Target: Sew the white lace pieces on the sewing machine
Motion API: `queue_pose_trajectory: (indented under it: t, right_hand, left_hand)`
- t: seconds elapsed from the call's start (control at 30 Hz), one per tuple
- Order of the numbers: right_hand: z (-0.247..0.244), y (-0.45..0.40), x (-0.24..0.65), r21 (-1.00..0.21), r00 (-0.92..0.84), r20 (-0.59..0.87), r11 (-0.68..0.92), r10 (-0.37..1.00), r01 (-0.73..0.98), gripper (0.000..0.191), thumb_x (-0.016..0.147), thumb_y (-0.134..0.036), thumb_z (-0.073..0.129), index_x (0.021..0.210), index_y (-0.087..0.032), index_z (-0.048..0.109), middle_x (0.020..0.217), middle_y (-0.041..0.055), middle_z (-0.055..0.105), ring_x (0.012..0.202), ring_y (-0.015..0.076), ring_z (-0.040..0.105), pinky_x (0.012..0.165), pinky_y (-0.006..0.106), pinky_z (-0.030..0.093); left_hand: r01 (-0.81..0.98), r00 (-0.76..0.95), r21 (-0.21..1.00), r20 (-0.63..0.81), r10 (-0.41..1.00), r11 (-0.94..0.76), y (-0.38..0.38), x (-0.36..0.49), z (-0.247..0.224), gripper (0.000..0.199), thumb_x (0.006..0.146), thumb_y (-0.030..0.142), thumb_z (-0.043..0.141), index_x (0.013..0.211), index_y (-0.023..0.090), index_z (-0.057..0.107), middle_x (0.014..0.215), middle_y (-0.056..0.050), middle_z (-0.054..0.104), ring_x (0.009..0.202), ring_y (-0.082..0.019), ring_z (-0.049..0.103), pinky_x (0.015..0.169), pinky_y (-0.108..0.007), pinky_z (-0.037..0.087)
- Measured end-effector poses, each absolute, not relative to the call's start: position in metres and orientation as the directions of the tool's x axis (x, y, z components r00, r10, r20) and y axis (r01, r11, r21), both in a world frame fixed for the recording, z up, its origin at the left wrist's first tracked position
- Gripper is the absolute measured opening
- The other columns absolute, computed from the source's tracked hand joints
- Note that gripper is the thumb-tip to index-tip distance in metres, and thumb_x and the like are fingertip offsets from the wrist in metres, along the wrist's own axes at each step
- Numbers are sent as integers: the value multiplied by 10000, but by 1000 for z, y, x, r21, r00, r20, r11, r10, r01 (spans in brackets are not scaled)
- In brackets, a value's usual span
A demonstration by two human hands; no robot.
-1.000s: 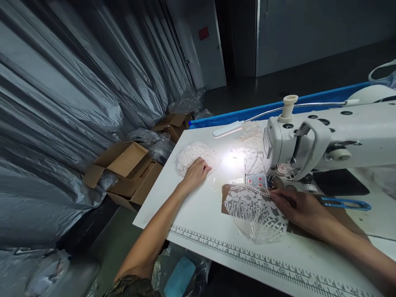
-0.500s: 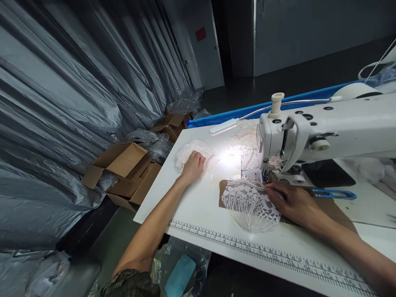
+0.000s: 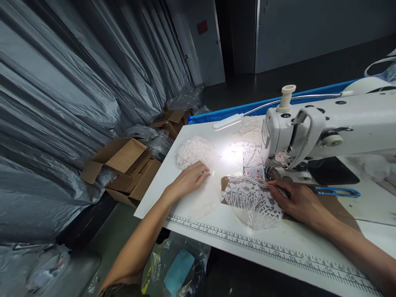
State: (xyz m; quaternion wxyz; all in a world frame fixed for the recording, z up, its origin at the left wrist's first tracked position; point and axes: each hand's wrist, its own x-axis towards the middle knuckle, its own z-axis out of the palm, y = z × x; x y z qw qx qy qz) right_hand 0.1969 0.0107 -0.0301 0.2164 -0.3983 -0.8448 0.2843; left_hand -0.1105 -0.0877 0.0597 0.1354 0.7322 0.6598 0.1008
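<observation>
My right hand [image 3: 293,200] pinches the upper edge trim of a white lace piece [image 3: 253,202], just in front of the sewing machine's needle area. The lace lies flat on the table, partly over a brown patch. My left hand [image 3: 192,179] is closed, fingers together, at the near side of a pile of white lace pieces [image 3: 194,150]. A pale, blurred lace piece [image 3: 202,204] hangs from its fingers and spreads over the table below. The white sewing machine [image 3: 309,128] stands at the right, its presser foot close to my right fingertips.
Blue thread snips [image 3: 337,192] lie beyond my right hand. A lit lamp [image 3: 228,122] on a bendy neck shines on more lace [image 3: 252,154]. A printed ruler [image 3: 247,244] runs along the table's near edge. Cardboard boxes [image 3: 123,159] stand on the floor at left.
My left hand has come from the lace pile towards me, drawing a pale lace piece with it. My right hand keeps its pinch on the lace. The view has shifted slightly.
</observation>
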Motion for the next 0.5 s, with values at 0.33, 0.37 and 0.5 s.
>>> queue_pose_trajectory:
  t: [0.33,0.37,0.5]
  right_hand:
    - [-33,8,199,-692,-581,148,504,800,517,406,912,-503,413,1020,-229,693,918,69,744,806,293,705,674,348,525]
    - [-32,8,199,-692,-583,146,503,800,517,411,912,-510,413,1021,-229,693,920,67,744,804,292,706,667,345,525]
    - [-34,10,199,-684,-591,145,512,793,519,411,922,-511,408,1059,-241,687,952,55,743,831,292,705,675,350,527]
  left_hand:
    - [957,-140,283,232,963,70,-25,-122,18,128,922,254,490,813,194,523,865,-54,587,829,-212,575,773,-320,431]
    - [948,-181,303,263,947,97,-22,-126,19,134,931,261,474,819,197,511,818,-44,581,778,-205,572,735,-309,425]
    - [891,-374,405,402,836,203,-5,-160,39,215,991,339,340,894,198,471,695,0,540,630,-166,534,600,-254,374]
